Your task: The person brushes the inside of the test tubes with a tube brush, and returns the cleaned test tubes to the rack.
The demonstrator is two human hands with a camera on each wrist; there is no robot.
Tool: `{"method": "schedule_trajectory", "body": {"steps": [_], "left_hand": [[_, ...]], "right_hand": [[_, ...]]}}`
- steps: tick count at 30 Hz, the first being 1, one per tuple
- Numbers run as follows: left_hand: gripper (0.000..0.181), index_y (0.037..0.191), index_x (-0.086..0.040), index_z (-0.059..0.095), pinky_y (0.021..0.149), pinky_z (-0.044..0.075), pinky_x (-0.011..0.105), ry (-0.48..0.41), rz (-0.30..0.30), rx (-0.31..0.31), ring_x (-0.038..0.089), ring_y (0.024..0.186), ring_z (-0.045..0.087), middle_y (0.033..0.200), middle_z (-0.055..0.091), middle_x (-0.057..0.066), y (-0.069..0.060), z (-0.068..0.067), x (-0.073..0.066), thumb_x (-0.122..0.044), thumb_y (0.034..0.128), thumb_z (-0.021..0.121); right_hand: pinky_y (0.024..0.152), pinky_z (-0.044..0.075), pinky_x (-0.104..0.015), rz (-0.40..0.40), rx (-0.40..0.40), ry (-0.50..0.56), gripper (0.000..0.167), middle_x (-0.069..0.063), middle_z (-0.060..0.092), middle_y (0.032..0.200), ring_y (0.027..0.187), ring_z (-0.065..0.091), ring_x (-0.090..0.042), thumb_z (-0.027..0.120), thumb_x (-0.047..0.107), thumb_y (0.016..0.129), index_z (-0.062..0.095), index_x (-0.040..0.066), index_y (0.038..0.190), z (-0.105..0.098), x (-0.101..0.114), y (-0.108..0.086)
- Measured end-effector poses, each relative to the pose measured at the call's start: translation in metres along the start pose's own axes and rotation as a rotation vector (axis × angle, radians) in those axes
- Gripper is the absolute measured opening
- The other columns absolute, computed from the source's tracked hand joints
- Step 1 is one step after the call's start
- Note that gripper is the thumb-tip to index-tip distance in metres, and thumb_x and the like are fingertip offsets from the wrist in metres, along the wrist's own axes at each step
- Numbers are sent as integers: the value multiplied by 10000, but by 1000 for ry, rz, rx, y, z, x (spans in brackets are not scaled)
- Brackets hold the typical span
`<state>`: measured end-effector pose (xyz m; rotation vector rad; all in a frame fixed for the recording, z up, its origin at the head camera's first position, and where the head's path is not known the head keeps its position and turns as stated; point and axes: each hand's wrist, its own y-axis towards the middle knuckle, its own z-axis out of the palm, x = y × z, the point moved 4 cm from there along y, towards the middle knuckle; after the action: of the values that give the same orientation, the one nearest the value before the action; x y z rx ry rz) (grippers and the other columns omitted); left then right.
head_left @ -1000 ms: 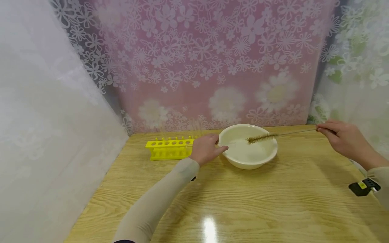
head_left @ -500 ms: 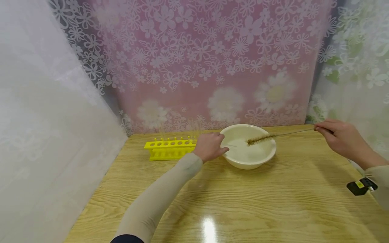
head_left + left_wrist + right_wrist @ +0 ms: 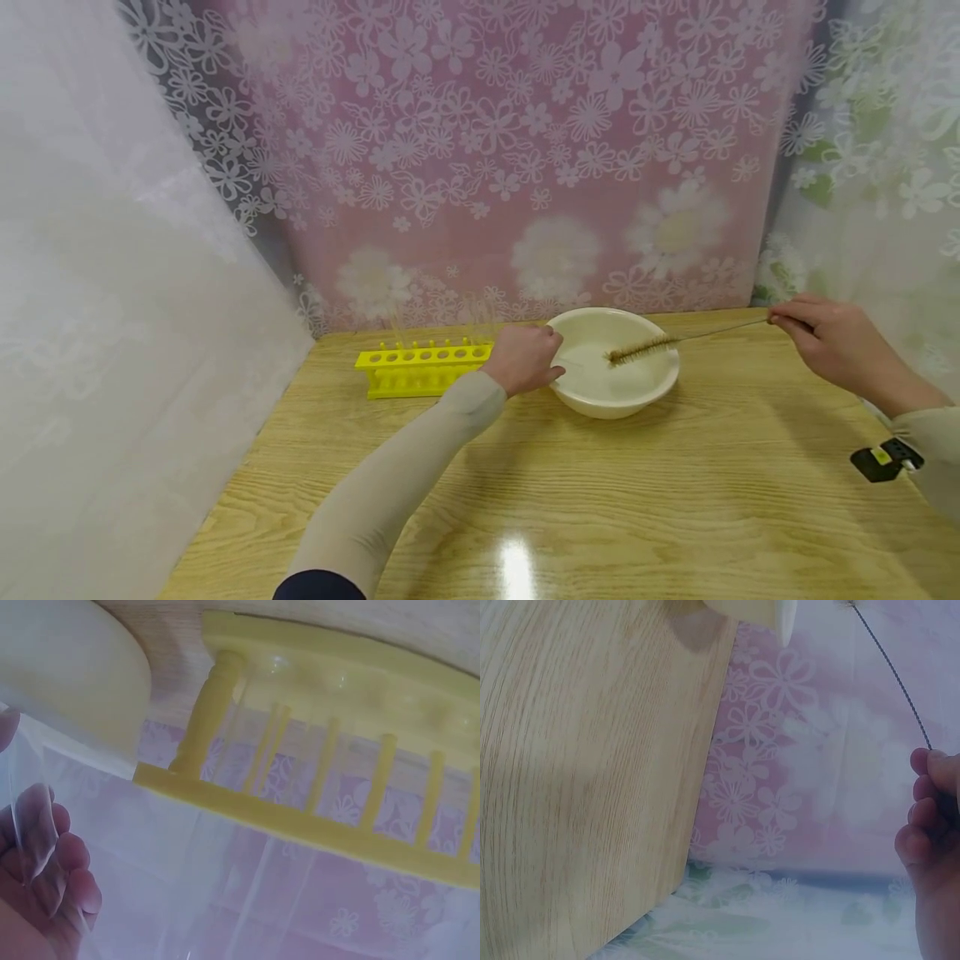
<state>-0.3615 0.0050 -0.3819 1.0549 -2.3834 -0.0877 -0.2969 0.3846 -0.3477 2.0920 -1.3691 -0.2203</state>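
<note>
My left hand (image 3: pixel 521 360) holds a clear glass test tube (image 3: pixel 31 817), its fingers curled round it in the left wrist view. The tube's faint end reaches over the left rim of a cream basin (image 3: pixel 611 410). A bottle-type brush with brown bristles, a test tube brush (image 3: pixel 641 348), hangs with its bristles over the basin. My right hand (image 3: pixel 836 343) grips the far end of its twisted wire (image 3: pixel 892 671), to the basin's right. In the head view the bristles and the tube's end are apart.
A yellow test tube rack (image 3: pixel 420 358) stands left of the basin, partly behind my left hand. Several clear tubes (image 3: pixel 251 889) stand in it. The wooden table (image 3: pixel 600 500) ends at a pink flowered curtain (image 3: pixel 465 167) behind.
My left hand has shifted slightly right, closer over the basin's rim, with the tube. My right hand and the brush have moved slightly left. The rack and basin stay in place.
</note>
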Motion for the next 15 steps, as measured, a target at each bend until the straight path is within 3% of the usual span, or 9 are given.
{"method": "schedule_trajectory", "body": {"steps": [10, 15], "left_hand": [[436, 1092, -220, 714, 621, 554, 297, 98, 103, 40, 115, 786, 660, 983, 702, -81, 5, -5, -6, -605, 897, 650], [404, 1096, -225, 716, 632, 549, 307, 130, 136, 47, 131, 809, 653, 983, 694, -74, 7, -5, -10, -573, 904, 648]], "right_hand": [[629, 350, -63, -27, -17, 1, 192, -147, 712, 991, 794, 630, -276, 659, -30, 933, 718, -45, 1115, -1, 5, 0], [652, 345, -40, -19, -12, 0, 202, -165, 706, 1010, 831, 632, -330, 653, -22, 941, 710, -52, 1133, 0, 5, -2]]}}
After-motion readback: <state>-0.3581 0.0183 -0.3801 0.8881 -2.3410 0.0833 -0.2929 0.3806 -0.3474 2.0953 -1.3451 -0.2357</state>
